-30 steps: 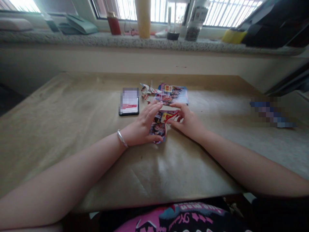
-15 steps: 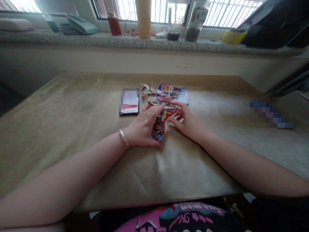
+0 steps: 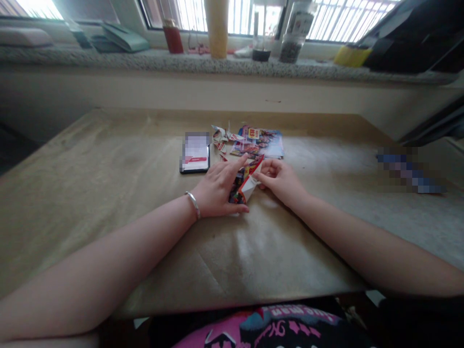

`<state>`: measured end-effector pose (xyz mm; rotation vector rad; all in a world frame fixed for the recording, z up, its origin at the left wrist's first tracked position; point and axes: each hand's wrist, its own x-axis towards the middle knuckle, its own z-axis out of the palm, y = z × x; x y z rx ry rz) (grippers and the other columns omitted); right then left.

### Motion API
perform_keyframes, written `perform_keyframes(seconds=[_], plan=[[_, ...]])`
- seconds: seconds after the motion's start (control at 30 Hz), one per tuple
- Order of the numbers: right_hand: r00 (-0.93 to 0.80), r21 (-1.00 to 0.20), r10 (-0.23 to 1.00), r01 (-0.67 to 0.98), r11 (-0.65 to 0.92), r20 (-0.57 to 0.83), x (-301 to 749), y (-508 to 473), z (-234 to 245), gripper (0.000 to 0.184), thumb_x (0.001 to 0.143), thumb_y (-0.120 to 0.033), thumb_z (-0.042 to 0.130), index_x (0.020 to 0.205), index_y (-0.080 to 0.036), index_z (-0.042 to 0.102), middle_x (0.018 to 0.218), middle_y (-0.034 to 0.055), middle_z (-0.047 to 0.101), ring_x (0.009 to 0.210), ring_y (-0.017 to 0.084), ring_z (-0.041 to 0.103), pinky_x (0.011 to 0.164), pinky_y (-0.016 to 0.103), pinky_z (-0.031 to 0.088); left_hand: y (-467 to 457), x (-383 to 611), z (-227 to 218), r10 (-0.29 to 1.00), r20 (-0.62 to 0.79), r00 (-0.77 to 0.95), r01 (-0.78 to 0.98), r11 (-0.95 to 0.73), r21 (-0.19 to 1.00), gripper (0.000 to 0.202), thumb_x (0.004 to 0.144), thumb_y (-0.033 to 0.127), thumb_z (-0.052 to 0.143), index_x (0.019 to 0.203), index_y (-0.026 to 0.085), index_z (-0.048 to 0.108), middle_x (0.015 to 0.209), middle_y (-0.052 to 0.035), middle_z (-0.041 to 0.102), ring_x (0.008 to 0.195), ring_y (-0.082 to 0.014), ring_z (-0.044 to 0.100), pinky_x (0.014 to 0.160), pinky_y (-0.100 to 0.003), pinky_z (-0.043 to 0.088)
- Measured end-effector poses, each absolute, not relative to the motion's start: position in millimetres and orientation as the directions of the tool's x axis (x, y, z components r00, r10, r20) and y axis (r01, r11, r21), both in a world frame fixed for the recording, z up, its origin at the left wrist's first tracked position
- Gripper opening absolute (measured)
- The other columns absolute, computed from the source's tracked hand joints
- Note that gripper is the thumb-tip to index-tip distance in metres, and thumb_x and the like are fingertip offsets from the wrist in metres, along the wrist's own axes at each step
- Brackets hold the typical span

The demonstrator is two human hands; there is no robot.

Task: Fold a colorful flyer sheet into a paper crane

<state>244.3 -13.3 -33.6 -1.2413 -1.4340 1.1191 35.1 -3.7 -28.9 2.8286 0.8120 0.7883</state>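
A small colourful printed paper sheet [image 3: 237,188] lies partly folded on the table, its white underside turned up in a slanting flap on the right. Across its left part rests my left hand [image 3: 223,188], fingers stretched and thumb apart. With fingertips pinched at the flap, my right hand [image 3: 277,179] holds the paper's right edge. Part of the sheet is hidden under my left hand. Just beyond lie a folded paper shape with pointed tips [image 3: 221,135] and a stack of similar printed sheets [image 3: 266,142].
A phone [image 3: 195,153] with a lit, blurred screen lies left of the papers. Far right on the table sits a blurred bluish object [image 3: 409,171]. Bottles and jars [image 3: 292,41], a yellow item [image 3: 351,55] and a dark bag-like shape stand on the stone windowsill [image 3: 163,62].
My right hand has moved slightly and its fingers have closed more on the paper. The white flap is folded further over, and my left hand has shifted a little right.
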Motion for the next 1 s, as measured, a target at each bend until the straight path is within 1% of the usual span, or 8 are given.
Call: perform_keyframes(seconds=[0.07,0.13,0.3,0.43,0.57,0.7,0.87,1.0], plan=[[-0.091,-0.983,0.995,0.176,0.059,0.043,242.3,-14.0,-32.4,0.033,0.066,-0.043,0.073,0.076,-0.020,0.052,0.065,-0.0029,0.059,0.052,0.008,0.053,0.050,0.024,0.050,-4.0,35.9,-29.5,0.537,0.428,0.727,0.478,-0.843,0.247,0.124,0.061,0.066,0.071,0.149,0.018,-0.002,0.144,-0.0195,0.038,0.126,-0.0370,0.041,0.105,-0.052,0.031],[-0.075,-0.987,0.997,0.154,0.036,0.025,241.6,-14.7,-31.2,0.035,0.063,-0.044,0.074,0.072,-0.020,0.052,0.063,-0.0036,0.058,0.051,0.008,0.052,0.049,0.023,0.051,-3.8,35.9,-30.5,0.545,0.404,0.735,0.476,-0.838,0.266,0.129,0.056,0.069,0.072,0.149,0.017,-0.002,0.144,-0.0198,0.037,0.128,-0.0376,0.039,0.106,-0.053,0.029],[-0.092,-0.999,0.995,0.013,-0.032,-0.033,243.6,-13.9,-28.4,0.038,0.059,-0.047,0.076,0.071,-0.020,0.051,0.063,-0.0051,0.056,0.055,0.007,0.054,0.051,0.020,0.053,-1.6,34.7,-33.7,0.513,0.398,0.761,0.439,-0.858,0.267,0.134,0.052,0.076,0.069,0.149,0.015,0.000,0.150,-0.0225,0.023,0.137,-0.0393,0.026,0.110,-0.053,0.026],[-0.139,-0.997,0.988,-0.026,-0.073,-0.069,246.2,-11.3,-27.1,0.039,0.059,-0.047,0.076,0.072,-0.020,0.051,0.063,-0.0054,0.056,0.054,0.007,0.054,0.052,0.020,0.053,-2.1,34.9,-32.6,0.520,0.401,0.754,0.454,-0.854,0.253,0.133,0.054,0.072,0.071,0.149,0.015,-0.002,0.152,-0.0230,0.017,0.139,-0.0388,0.022,0.111,-0.053,0.026],[-0.124,-0.998,0.990,-0.030,-0.064,-0.060,248.1,-9.9,-28.9,0.039,0.058,-0.046,0.076,0.072,-0.020,0.050,0.064,-0.0048,0.058,0.052,0.007,0.053,0.046,0.018,0.048,-5.2,36.1,-27.5,0.527,0.410,0.744,0.484,-0.849,0.212,0.124,0.058,0.065,0.072,0.149,0.016,0.003,0.150,-0.0216,0.025,0.136,-0.0387,0.029,0.111,-0.054,0.023],[-0.112,-0.995,0.993,0.097,0.037,0.026,248.6,-10.9,-31.6,0.037,0.063,-0.046,0.074,0.073,-0.020,0.048,0.066,-0.0044,0.060,0.046,0.006,0.048,0.039,0.018,0.041,-6.2,36.7,-25.0,0.533,0.439,0.723,0.492,-0.844,0.216,0.113,0.068,0.058,0.069,0.149,0.016,0.002,0.142,-0.0208,0.040,0.125,-0.0362,0.045,0.103,-0.051,0.033],[-0.172,-0.990,0.983,0.113,0.087,0.066,246.6,-11.7,-33.0,0.037,0.066,-0.048,0.072,0.074,-0.021,0.048,0.066,-0.0039,0.060,0.048,0.006,0.049,0.044,0.020,0.045,-5.6,36.8,-24.0,0.559,0.460,0.690,0.534,-0.822,0.199,0.098,0.080,0.051,0.059,0.148,0.016,-0.001,0.136,-0.0204,0.048,0.115,-0.0347,0.053,0.095,-0.049,0.039],[-0.157,-0.981,0.982,0.152,0.124,0.100,246.9,-11.2,-35.6,0.032,0.069,-0.044,0.070,0.076,-0.020,0.049,0.064,-0.0042,0.060,0.047,0.007,0.051,0.044,0.020,0.044,-8.0,36.6,-22.0,0.539,0.443,0.717,0.537,-0.831,0.142,0.101,0.074,0.051,0.066,0.148,0.014,0.008,0.134,-0.0190,0.051,0.117,-0.0329,0.052,0.099,-0.045,0.036]])
